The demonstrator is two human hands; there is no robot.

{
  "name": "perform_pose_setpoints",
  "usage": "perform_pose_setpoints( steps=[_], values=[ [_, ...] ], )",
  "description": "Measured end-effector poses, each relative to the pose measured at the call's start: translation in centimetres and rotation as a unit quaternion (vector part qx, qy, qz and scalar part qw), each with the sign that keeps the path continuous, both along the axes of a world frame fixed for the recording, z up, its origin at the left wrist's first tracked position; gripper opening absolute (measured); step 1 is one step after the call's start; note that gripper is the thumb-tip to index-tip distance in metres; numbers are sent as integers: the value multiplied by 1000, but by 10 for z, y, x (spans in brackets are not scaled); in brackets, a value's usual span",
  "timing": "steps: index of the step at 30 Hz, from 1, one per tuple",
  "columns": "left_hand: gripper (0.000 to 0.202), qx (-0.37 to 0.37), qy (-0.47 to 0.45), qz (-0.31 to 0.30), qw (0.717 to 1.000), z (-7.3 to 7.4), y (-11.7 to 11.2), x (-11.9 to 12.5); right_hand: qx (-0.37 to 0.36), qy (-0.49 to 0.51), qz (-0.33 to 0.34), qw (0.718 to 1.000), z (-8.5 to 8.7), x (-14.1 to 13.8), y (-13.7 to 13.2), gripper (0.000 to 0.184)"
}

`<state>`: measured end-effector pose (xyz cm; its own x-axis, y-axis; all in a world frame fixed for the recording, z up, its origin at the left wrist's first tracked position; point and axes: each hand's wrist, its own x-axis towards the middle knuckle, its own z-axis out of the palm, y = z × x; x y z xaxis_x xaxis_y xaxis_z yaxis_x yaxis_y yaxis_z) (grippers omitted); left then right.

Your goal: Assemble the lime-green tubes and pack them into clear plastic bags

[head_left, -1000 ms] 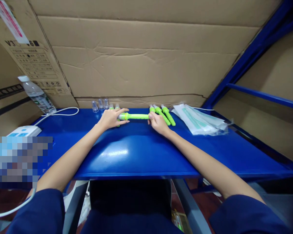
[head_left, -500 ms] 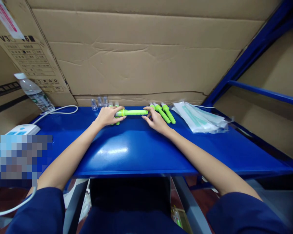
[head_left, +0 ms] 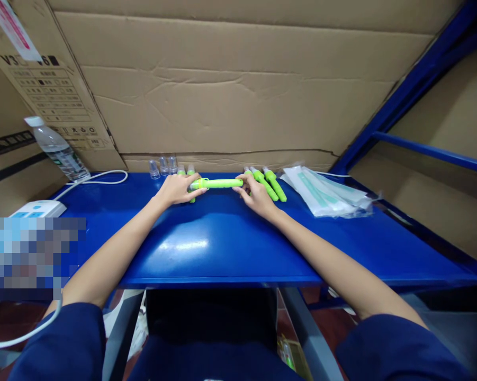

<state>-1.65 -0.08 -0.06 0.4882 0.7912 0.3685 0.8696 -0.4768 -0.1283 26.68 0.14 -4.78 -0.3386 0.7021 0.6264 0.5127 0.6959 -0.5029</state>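
Note:
A bright green pen-shaped device [head_left: 216,183] lies crosswise near the back of the blue table [head_left: 222,243]. My left hand [head_left: 178,188] grips its left end with curled fingers. My right hand [head_left: 257,194] pinches its right end between thumb and fingers. Three more green devices [head_left: 267,184] lie side by side just right of my right hand. Two short green pieces [head_left: 185,170] and several clear caps [head_left: 163,166] stand behind my left hand.
A stack of sealed clear pouches [head_left: 327,193] lies at the right back. A water bottle [head_left: 57,149], a white cable [head_left: 99,180] and a white device with blue buttons [head_left: 35,209] are at the left. Cardboard [head_left: 230,90] walls the back; a blue frame [head_left: 421,153] rises on the right.
My right hand let go of the green device's right end half a second ago and has now closed on it again. My left hand has kept hold of the left end.

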Motion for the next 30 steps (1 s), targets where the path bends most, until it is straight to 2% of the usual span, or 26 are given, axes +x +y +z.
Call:
perform_pose_setpoints(
  steps=[17, 23, 30],
  values=[
    [58, -7, -18, 1, 1000, 2, -2, 2, -7, -71, -67, 995, 5, 1, -4, 36],
    [69, 6, -27, -11, 1000, 0, -1, 1, -10, -85, -72, 994, 5, 2, -4, 39],
    [69, 23, -10, -10, 1000, 0, -3, 3, -42, -64, -64, 995, 10, 0, -9, 56]
  ],
)
